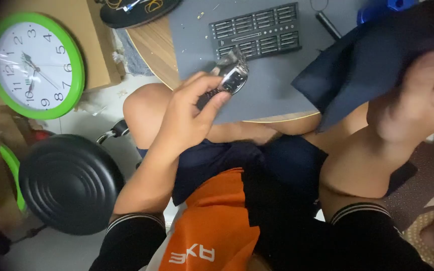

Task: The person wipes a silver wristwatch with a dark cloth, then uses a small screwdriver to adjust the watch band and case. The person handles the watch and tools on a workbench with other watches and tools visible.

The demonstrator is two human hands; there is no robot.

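watch in left hand, cloth in right – wiping step.

nearest: left hand [189, 113] has fingers curled shut round a metal wristwatch [229, 80], thumb on one side of the band, fingertips on the other, face tilted up just beyond the knuckles. right hand [418, 100], level w/ it and well apart, is closed on a dark blue cloth [367, 60]; the cloth hangs loose toward the watch, not touching it. judgement: best to bunch the cloth so a small pad leads, keep the watch pinched by the band w/ the face exposed, and work over the grey mat [272, 95] beneath the watch in case it slips. beyond the grip: black bit set tray [257, 30]. far off to the left: green-rimmed wall clock [33, 65].
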